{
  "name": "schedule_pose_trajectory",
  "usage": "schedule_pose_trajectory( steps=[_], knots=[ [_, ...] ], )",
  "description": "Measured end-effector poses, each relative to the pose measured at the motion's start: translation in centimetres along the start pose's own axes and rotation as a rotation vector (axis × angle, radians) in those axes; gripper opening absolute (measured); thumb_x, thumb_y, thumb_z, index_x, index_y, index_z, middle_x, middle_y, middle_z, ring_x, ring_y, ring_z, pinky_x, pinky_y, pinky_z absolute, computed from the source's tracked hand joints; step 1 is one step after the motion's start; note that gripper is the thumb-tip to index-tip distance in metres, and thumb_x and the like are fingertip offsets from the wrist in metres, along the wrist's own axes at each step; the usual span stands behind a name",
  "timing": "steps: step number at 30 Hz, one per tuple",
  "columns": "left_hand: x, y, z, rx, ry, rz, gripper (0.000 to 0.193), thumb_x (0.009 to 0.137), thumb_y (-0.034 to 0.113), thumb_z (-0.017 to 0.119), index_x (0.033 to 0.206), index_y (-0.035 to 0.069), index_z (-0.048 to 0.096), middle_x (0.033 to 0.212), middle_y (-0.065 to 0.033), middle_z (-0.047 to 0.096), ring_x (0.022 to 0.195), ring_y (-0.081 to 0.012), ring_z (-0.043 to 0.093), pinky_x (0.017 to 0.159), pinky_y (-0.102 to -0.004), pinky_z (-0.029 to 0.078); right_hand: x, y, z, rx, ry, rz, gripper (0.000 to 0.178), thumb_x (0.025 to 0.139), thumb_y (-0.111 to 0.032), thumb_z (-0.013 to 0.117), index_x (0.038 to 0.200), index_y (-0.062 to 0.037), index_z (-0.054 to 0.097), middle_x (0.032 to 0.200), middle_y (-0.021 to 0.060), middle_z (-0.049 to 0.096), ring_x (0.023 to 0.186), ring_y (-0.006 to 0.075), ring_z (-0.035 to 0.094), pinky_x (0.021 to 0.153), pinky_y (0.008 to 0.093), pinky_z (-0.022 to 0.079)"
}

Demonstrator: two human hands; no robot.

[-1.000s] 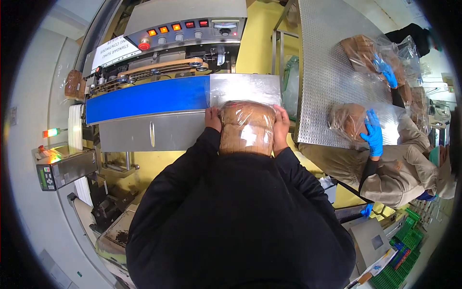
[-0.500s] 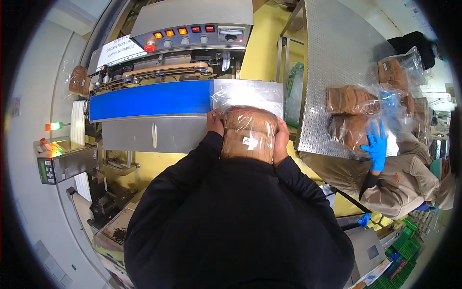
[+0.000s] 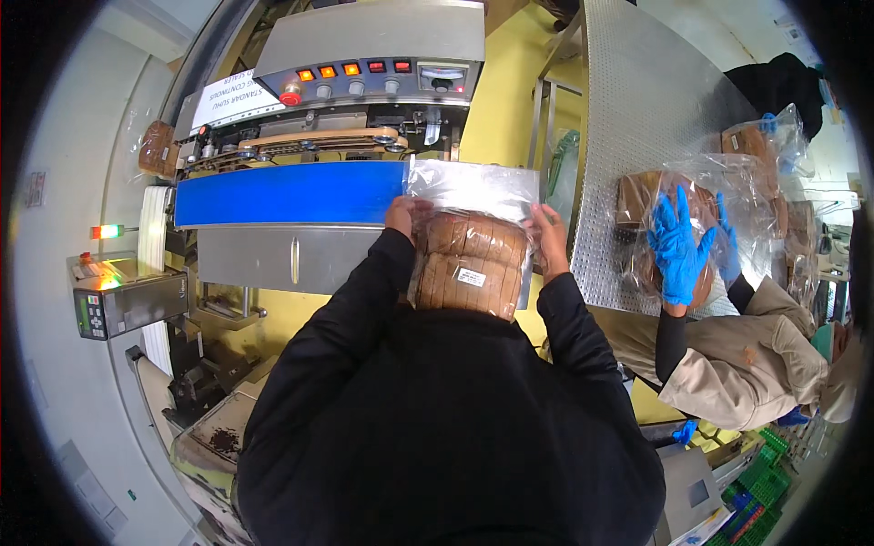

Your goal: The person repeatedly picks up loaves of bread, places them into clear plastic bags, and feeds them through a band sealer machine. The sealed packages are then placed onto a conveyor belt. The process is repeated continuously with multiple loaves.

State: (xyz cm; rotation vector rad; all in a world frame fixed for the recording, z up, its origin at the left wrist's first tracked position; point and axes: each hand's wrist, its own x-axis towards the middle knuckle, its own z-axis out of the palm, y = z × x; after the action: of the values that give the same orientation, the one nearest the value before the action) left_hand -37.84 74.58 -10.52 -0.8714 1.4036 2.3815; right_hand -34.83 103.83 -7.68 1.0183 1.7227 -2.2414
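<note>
Yellow machinery fills the room. Both black-sleeved forearms angle inward; the left hand (image 3: 401, 217) and right hand (image 3: 549, 238) clasp the sides of a bagged bread loaf (image 3: 471, 264) held against the chest, its clear open end reaching the blue conveyor belt (image 3: 289, 193). Beyond, a co-worker's blue-gloved hand (image 3: 678, 244) spreads over another bag.

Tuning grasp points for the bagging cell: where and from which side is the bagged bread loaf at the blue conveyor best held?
Grip the bagged loaf on its two long flanks, one hand per side, as the left hand and right hand do. The slices make a firm block there; the loose plastic neck points at the blue belt, so stay clear of it.
</note>
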Motion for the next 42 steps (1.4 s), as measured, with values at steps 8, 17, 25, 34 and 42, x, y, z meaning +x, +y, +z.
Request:
schedule_pose_trajectory(
  steps=[8,17,25,34,42],
  knots=[
    [6.5,-1.9,-0.1,0.498,0.224,0.628,0.011,0.089,0.014,0.053,0.087,0.004,0.057,0.064,-0.0046,0.058,0.054,-0.0156,0.055,0.049,-0.0294,0.045,4.1,0.7,0.6,0.105,0.029,-0.228,0.023,0.083,-0.004,0.059,0.104,-0.0006,0.050,0.079,0.0084,0.063,0.062,0.0122,0.056,0.058,0.0248,0.046],
    [5.0,2.2,3.4,0.098,0.251,0.284,0.014,0.088,0.018,0.054,0.081,0.007,0.055,0.056,-0.0006,0.047,0.042,-0.0120,0.045,0.033,-0.0294,0.034,3.0,-4.4,1.9,0.027,-0.109,-0.365,0.033,0.078,0.008,0.042,0.103,-0.0060,0.059,0.098,0.0084,0.062,0.061,0.0080,0.049,0.057,0.0201,0.041],
    [7.0,1.3,2.8,0.466,0.379,0.880,0.018,0.090,0.021,0.054,0.088,0.005,0.061,0.062,-0.0021,0.054,0.049,-0.0095,0.048,0.045,-0.0258,0.037,2.2,-6.0,3.3,0.034,-0.063,-0.403,0.055,0.073,0.010,0.037,0.124,-0.0021,0.055,0.071,-0.0008,0.054,0.051,0.0043,0.041,0.047,0.0174,0.035],
    [4.1,2.7,3.2,0.204,0.363,0.625,0.016,0.087,0.021,0.060,0.087,0.004,0.059,0.061,-0.0014,0.053,0.050,-0.0089,0.048,0.046,-0.0260,0.037,0.4,-6.0,3.7,0.128,-0.052,-0.465,0.053,0.075,0.010,0.036,0.127,0.0054,0.048,0.127,0.0119,0.054,0.052,0.0049,0.043,0.047,0.0179,0.038],
    [5.4,3.4,3.5,0.548,0.521,0.566,0.017,0.082,0.019,0.064,0.085,0.002,0.062,0.075,-0.0104,0.064,0.071,-0.0183,0.060,0.066,-0.0324,0.046,1.4,-5.5,4.6,0.068,0.014,-0.435,0.049,0.076,0.009,0.036,0.122,0.0049,0.053,0.101,0.0086,0.063,0.049,0.0044,0.039,0.044,0.0179,0.035]
  ],
)
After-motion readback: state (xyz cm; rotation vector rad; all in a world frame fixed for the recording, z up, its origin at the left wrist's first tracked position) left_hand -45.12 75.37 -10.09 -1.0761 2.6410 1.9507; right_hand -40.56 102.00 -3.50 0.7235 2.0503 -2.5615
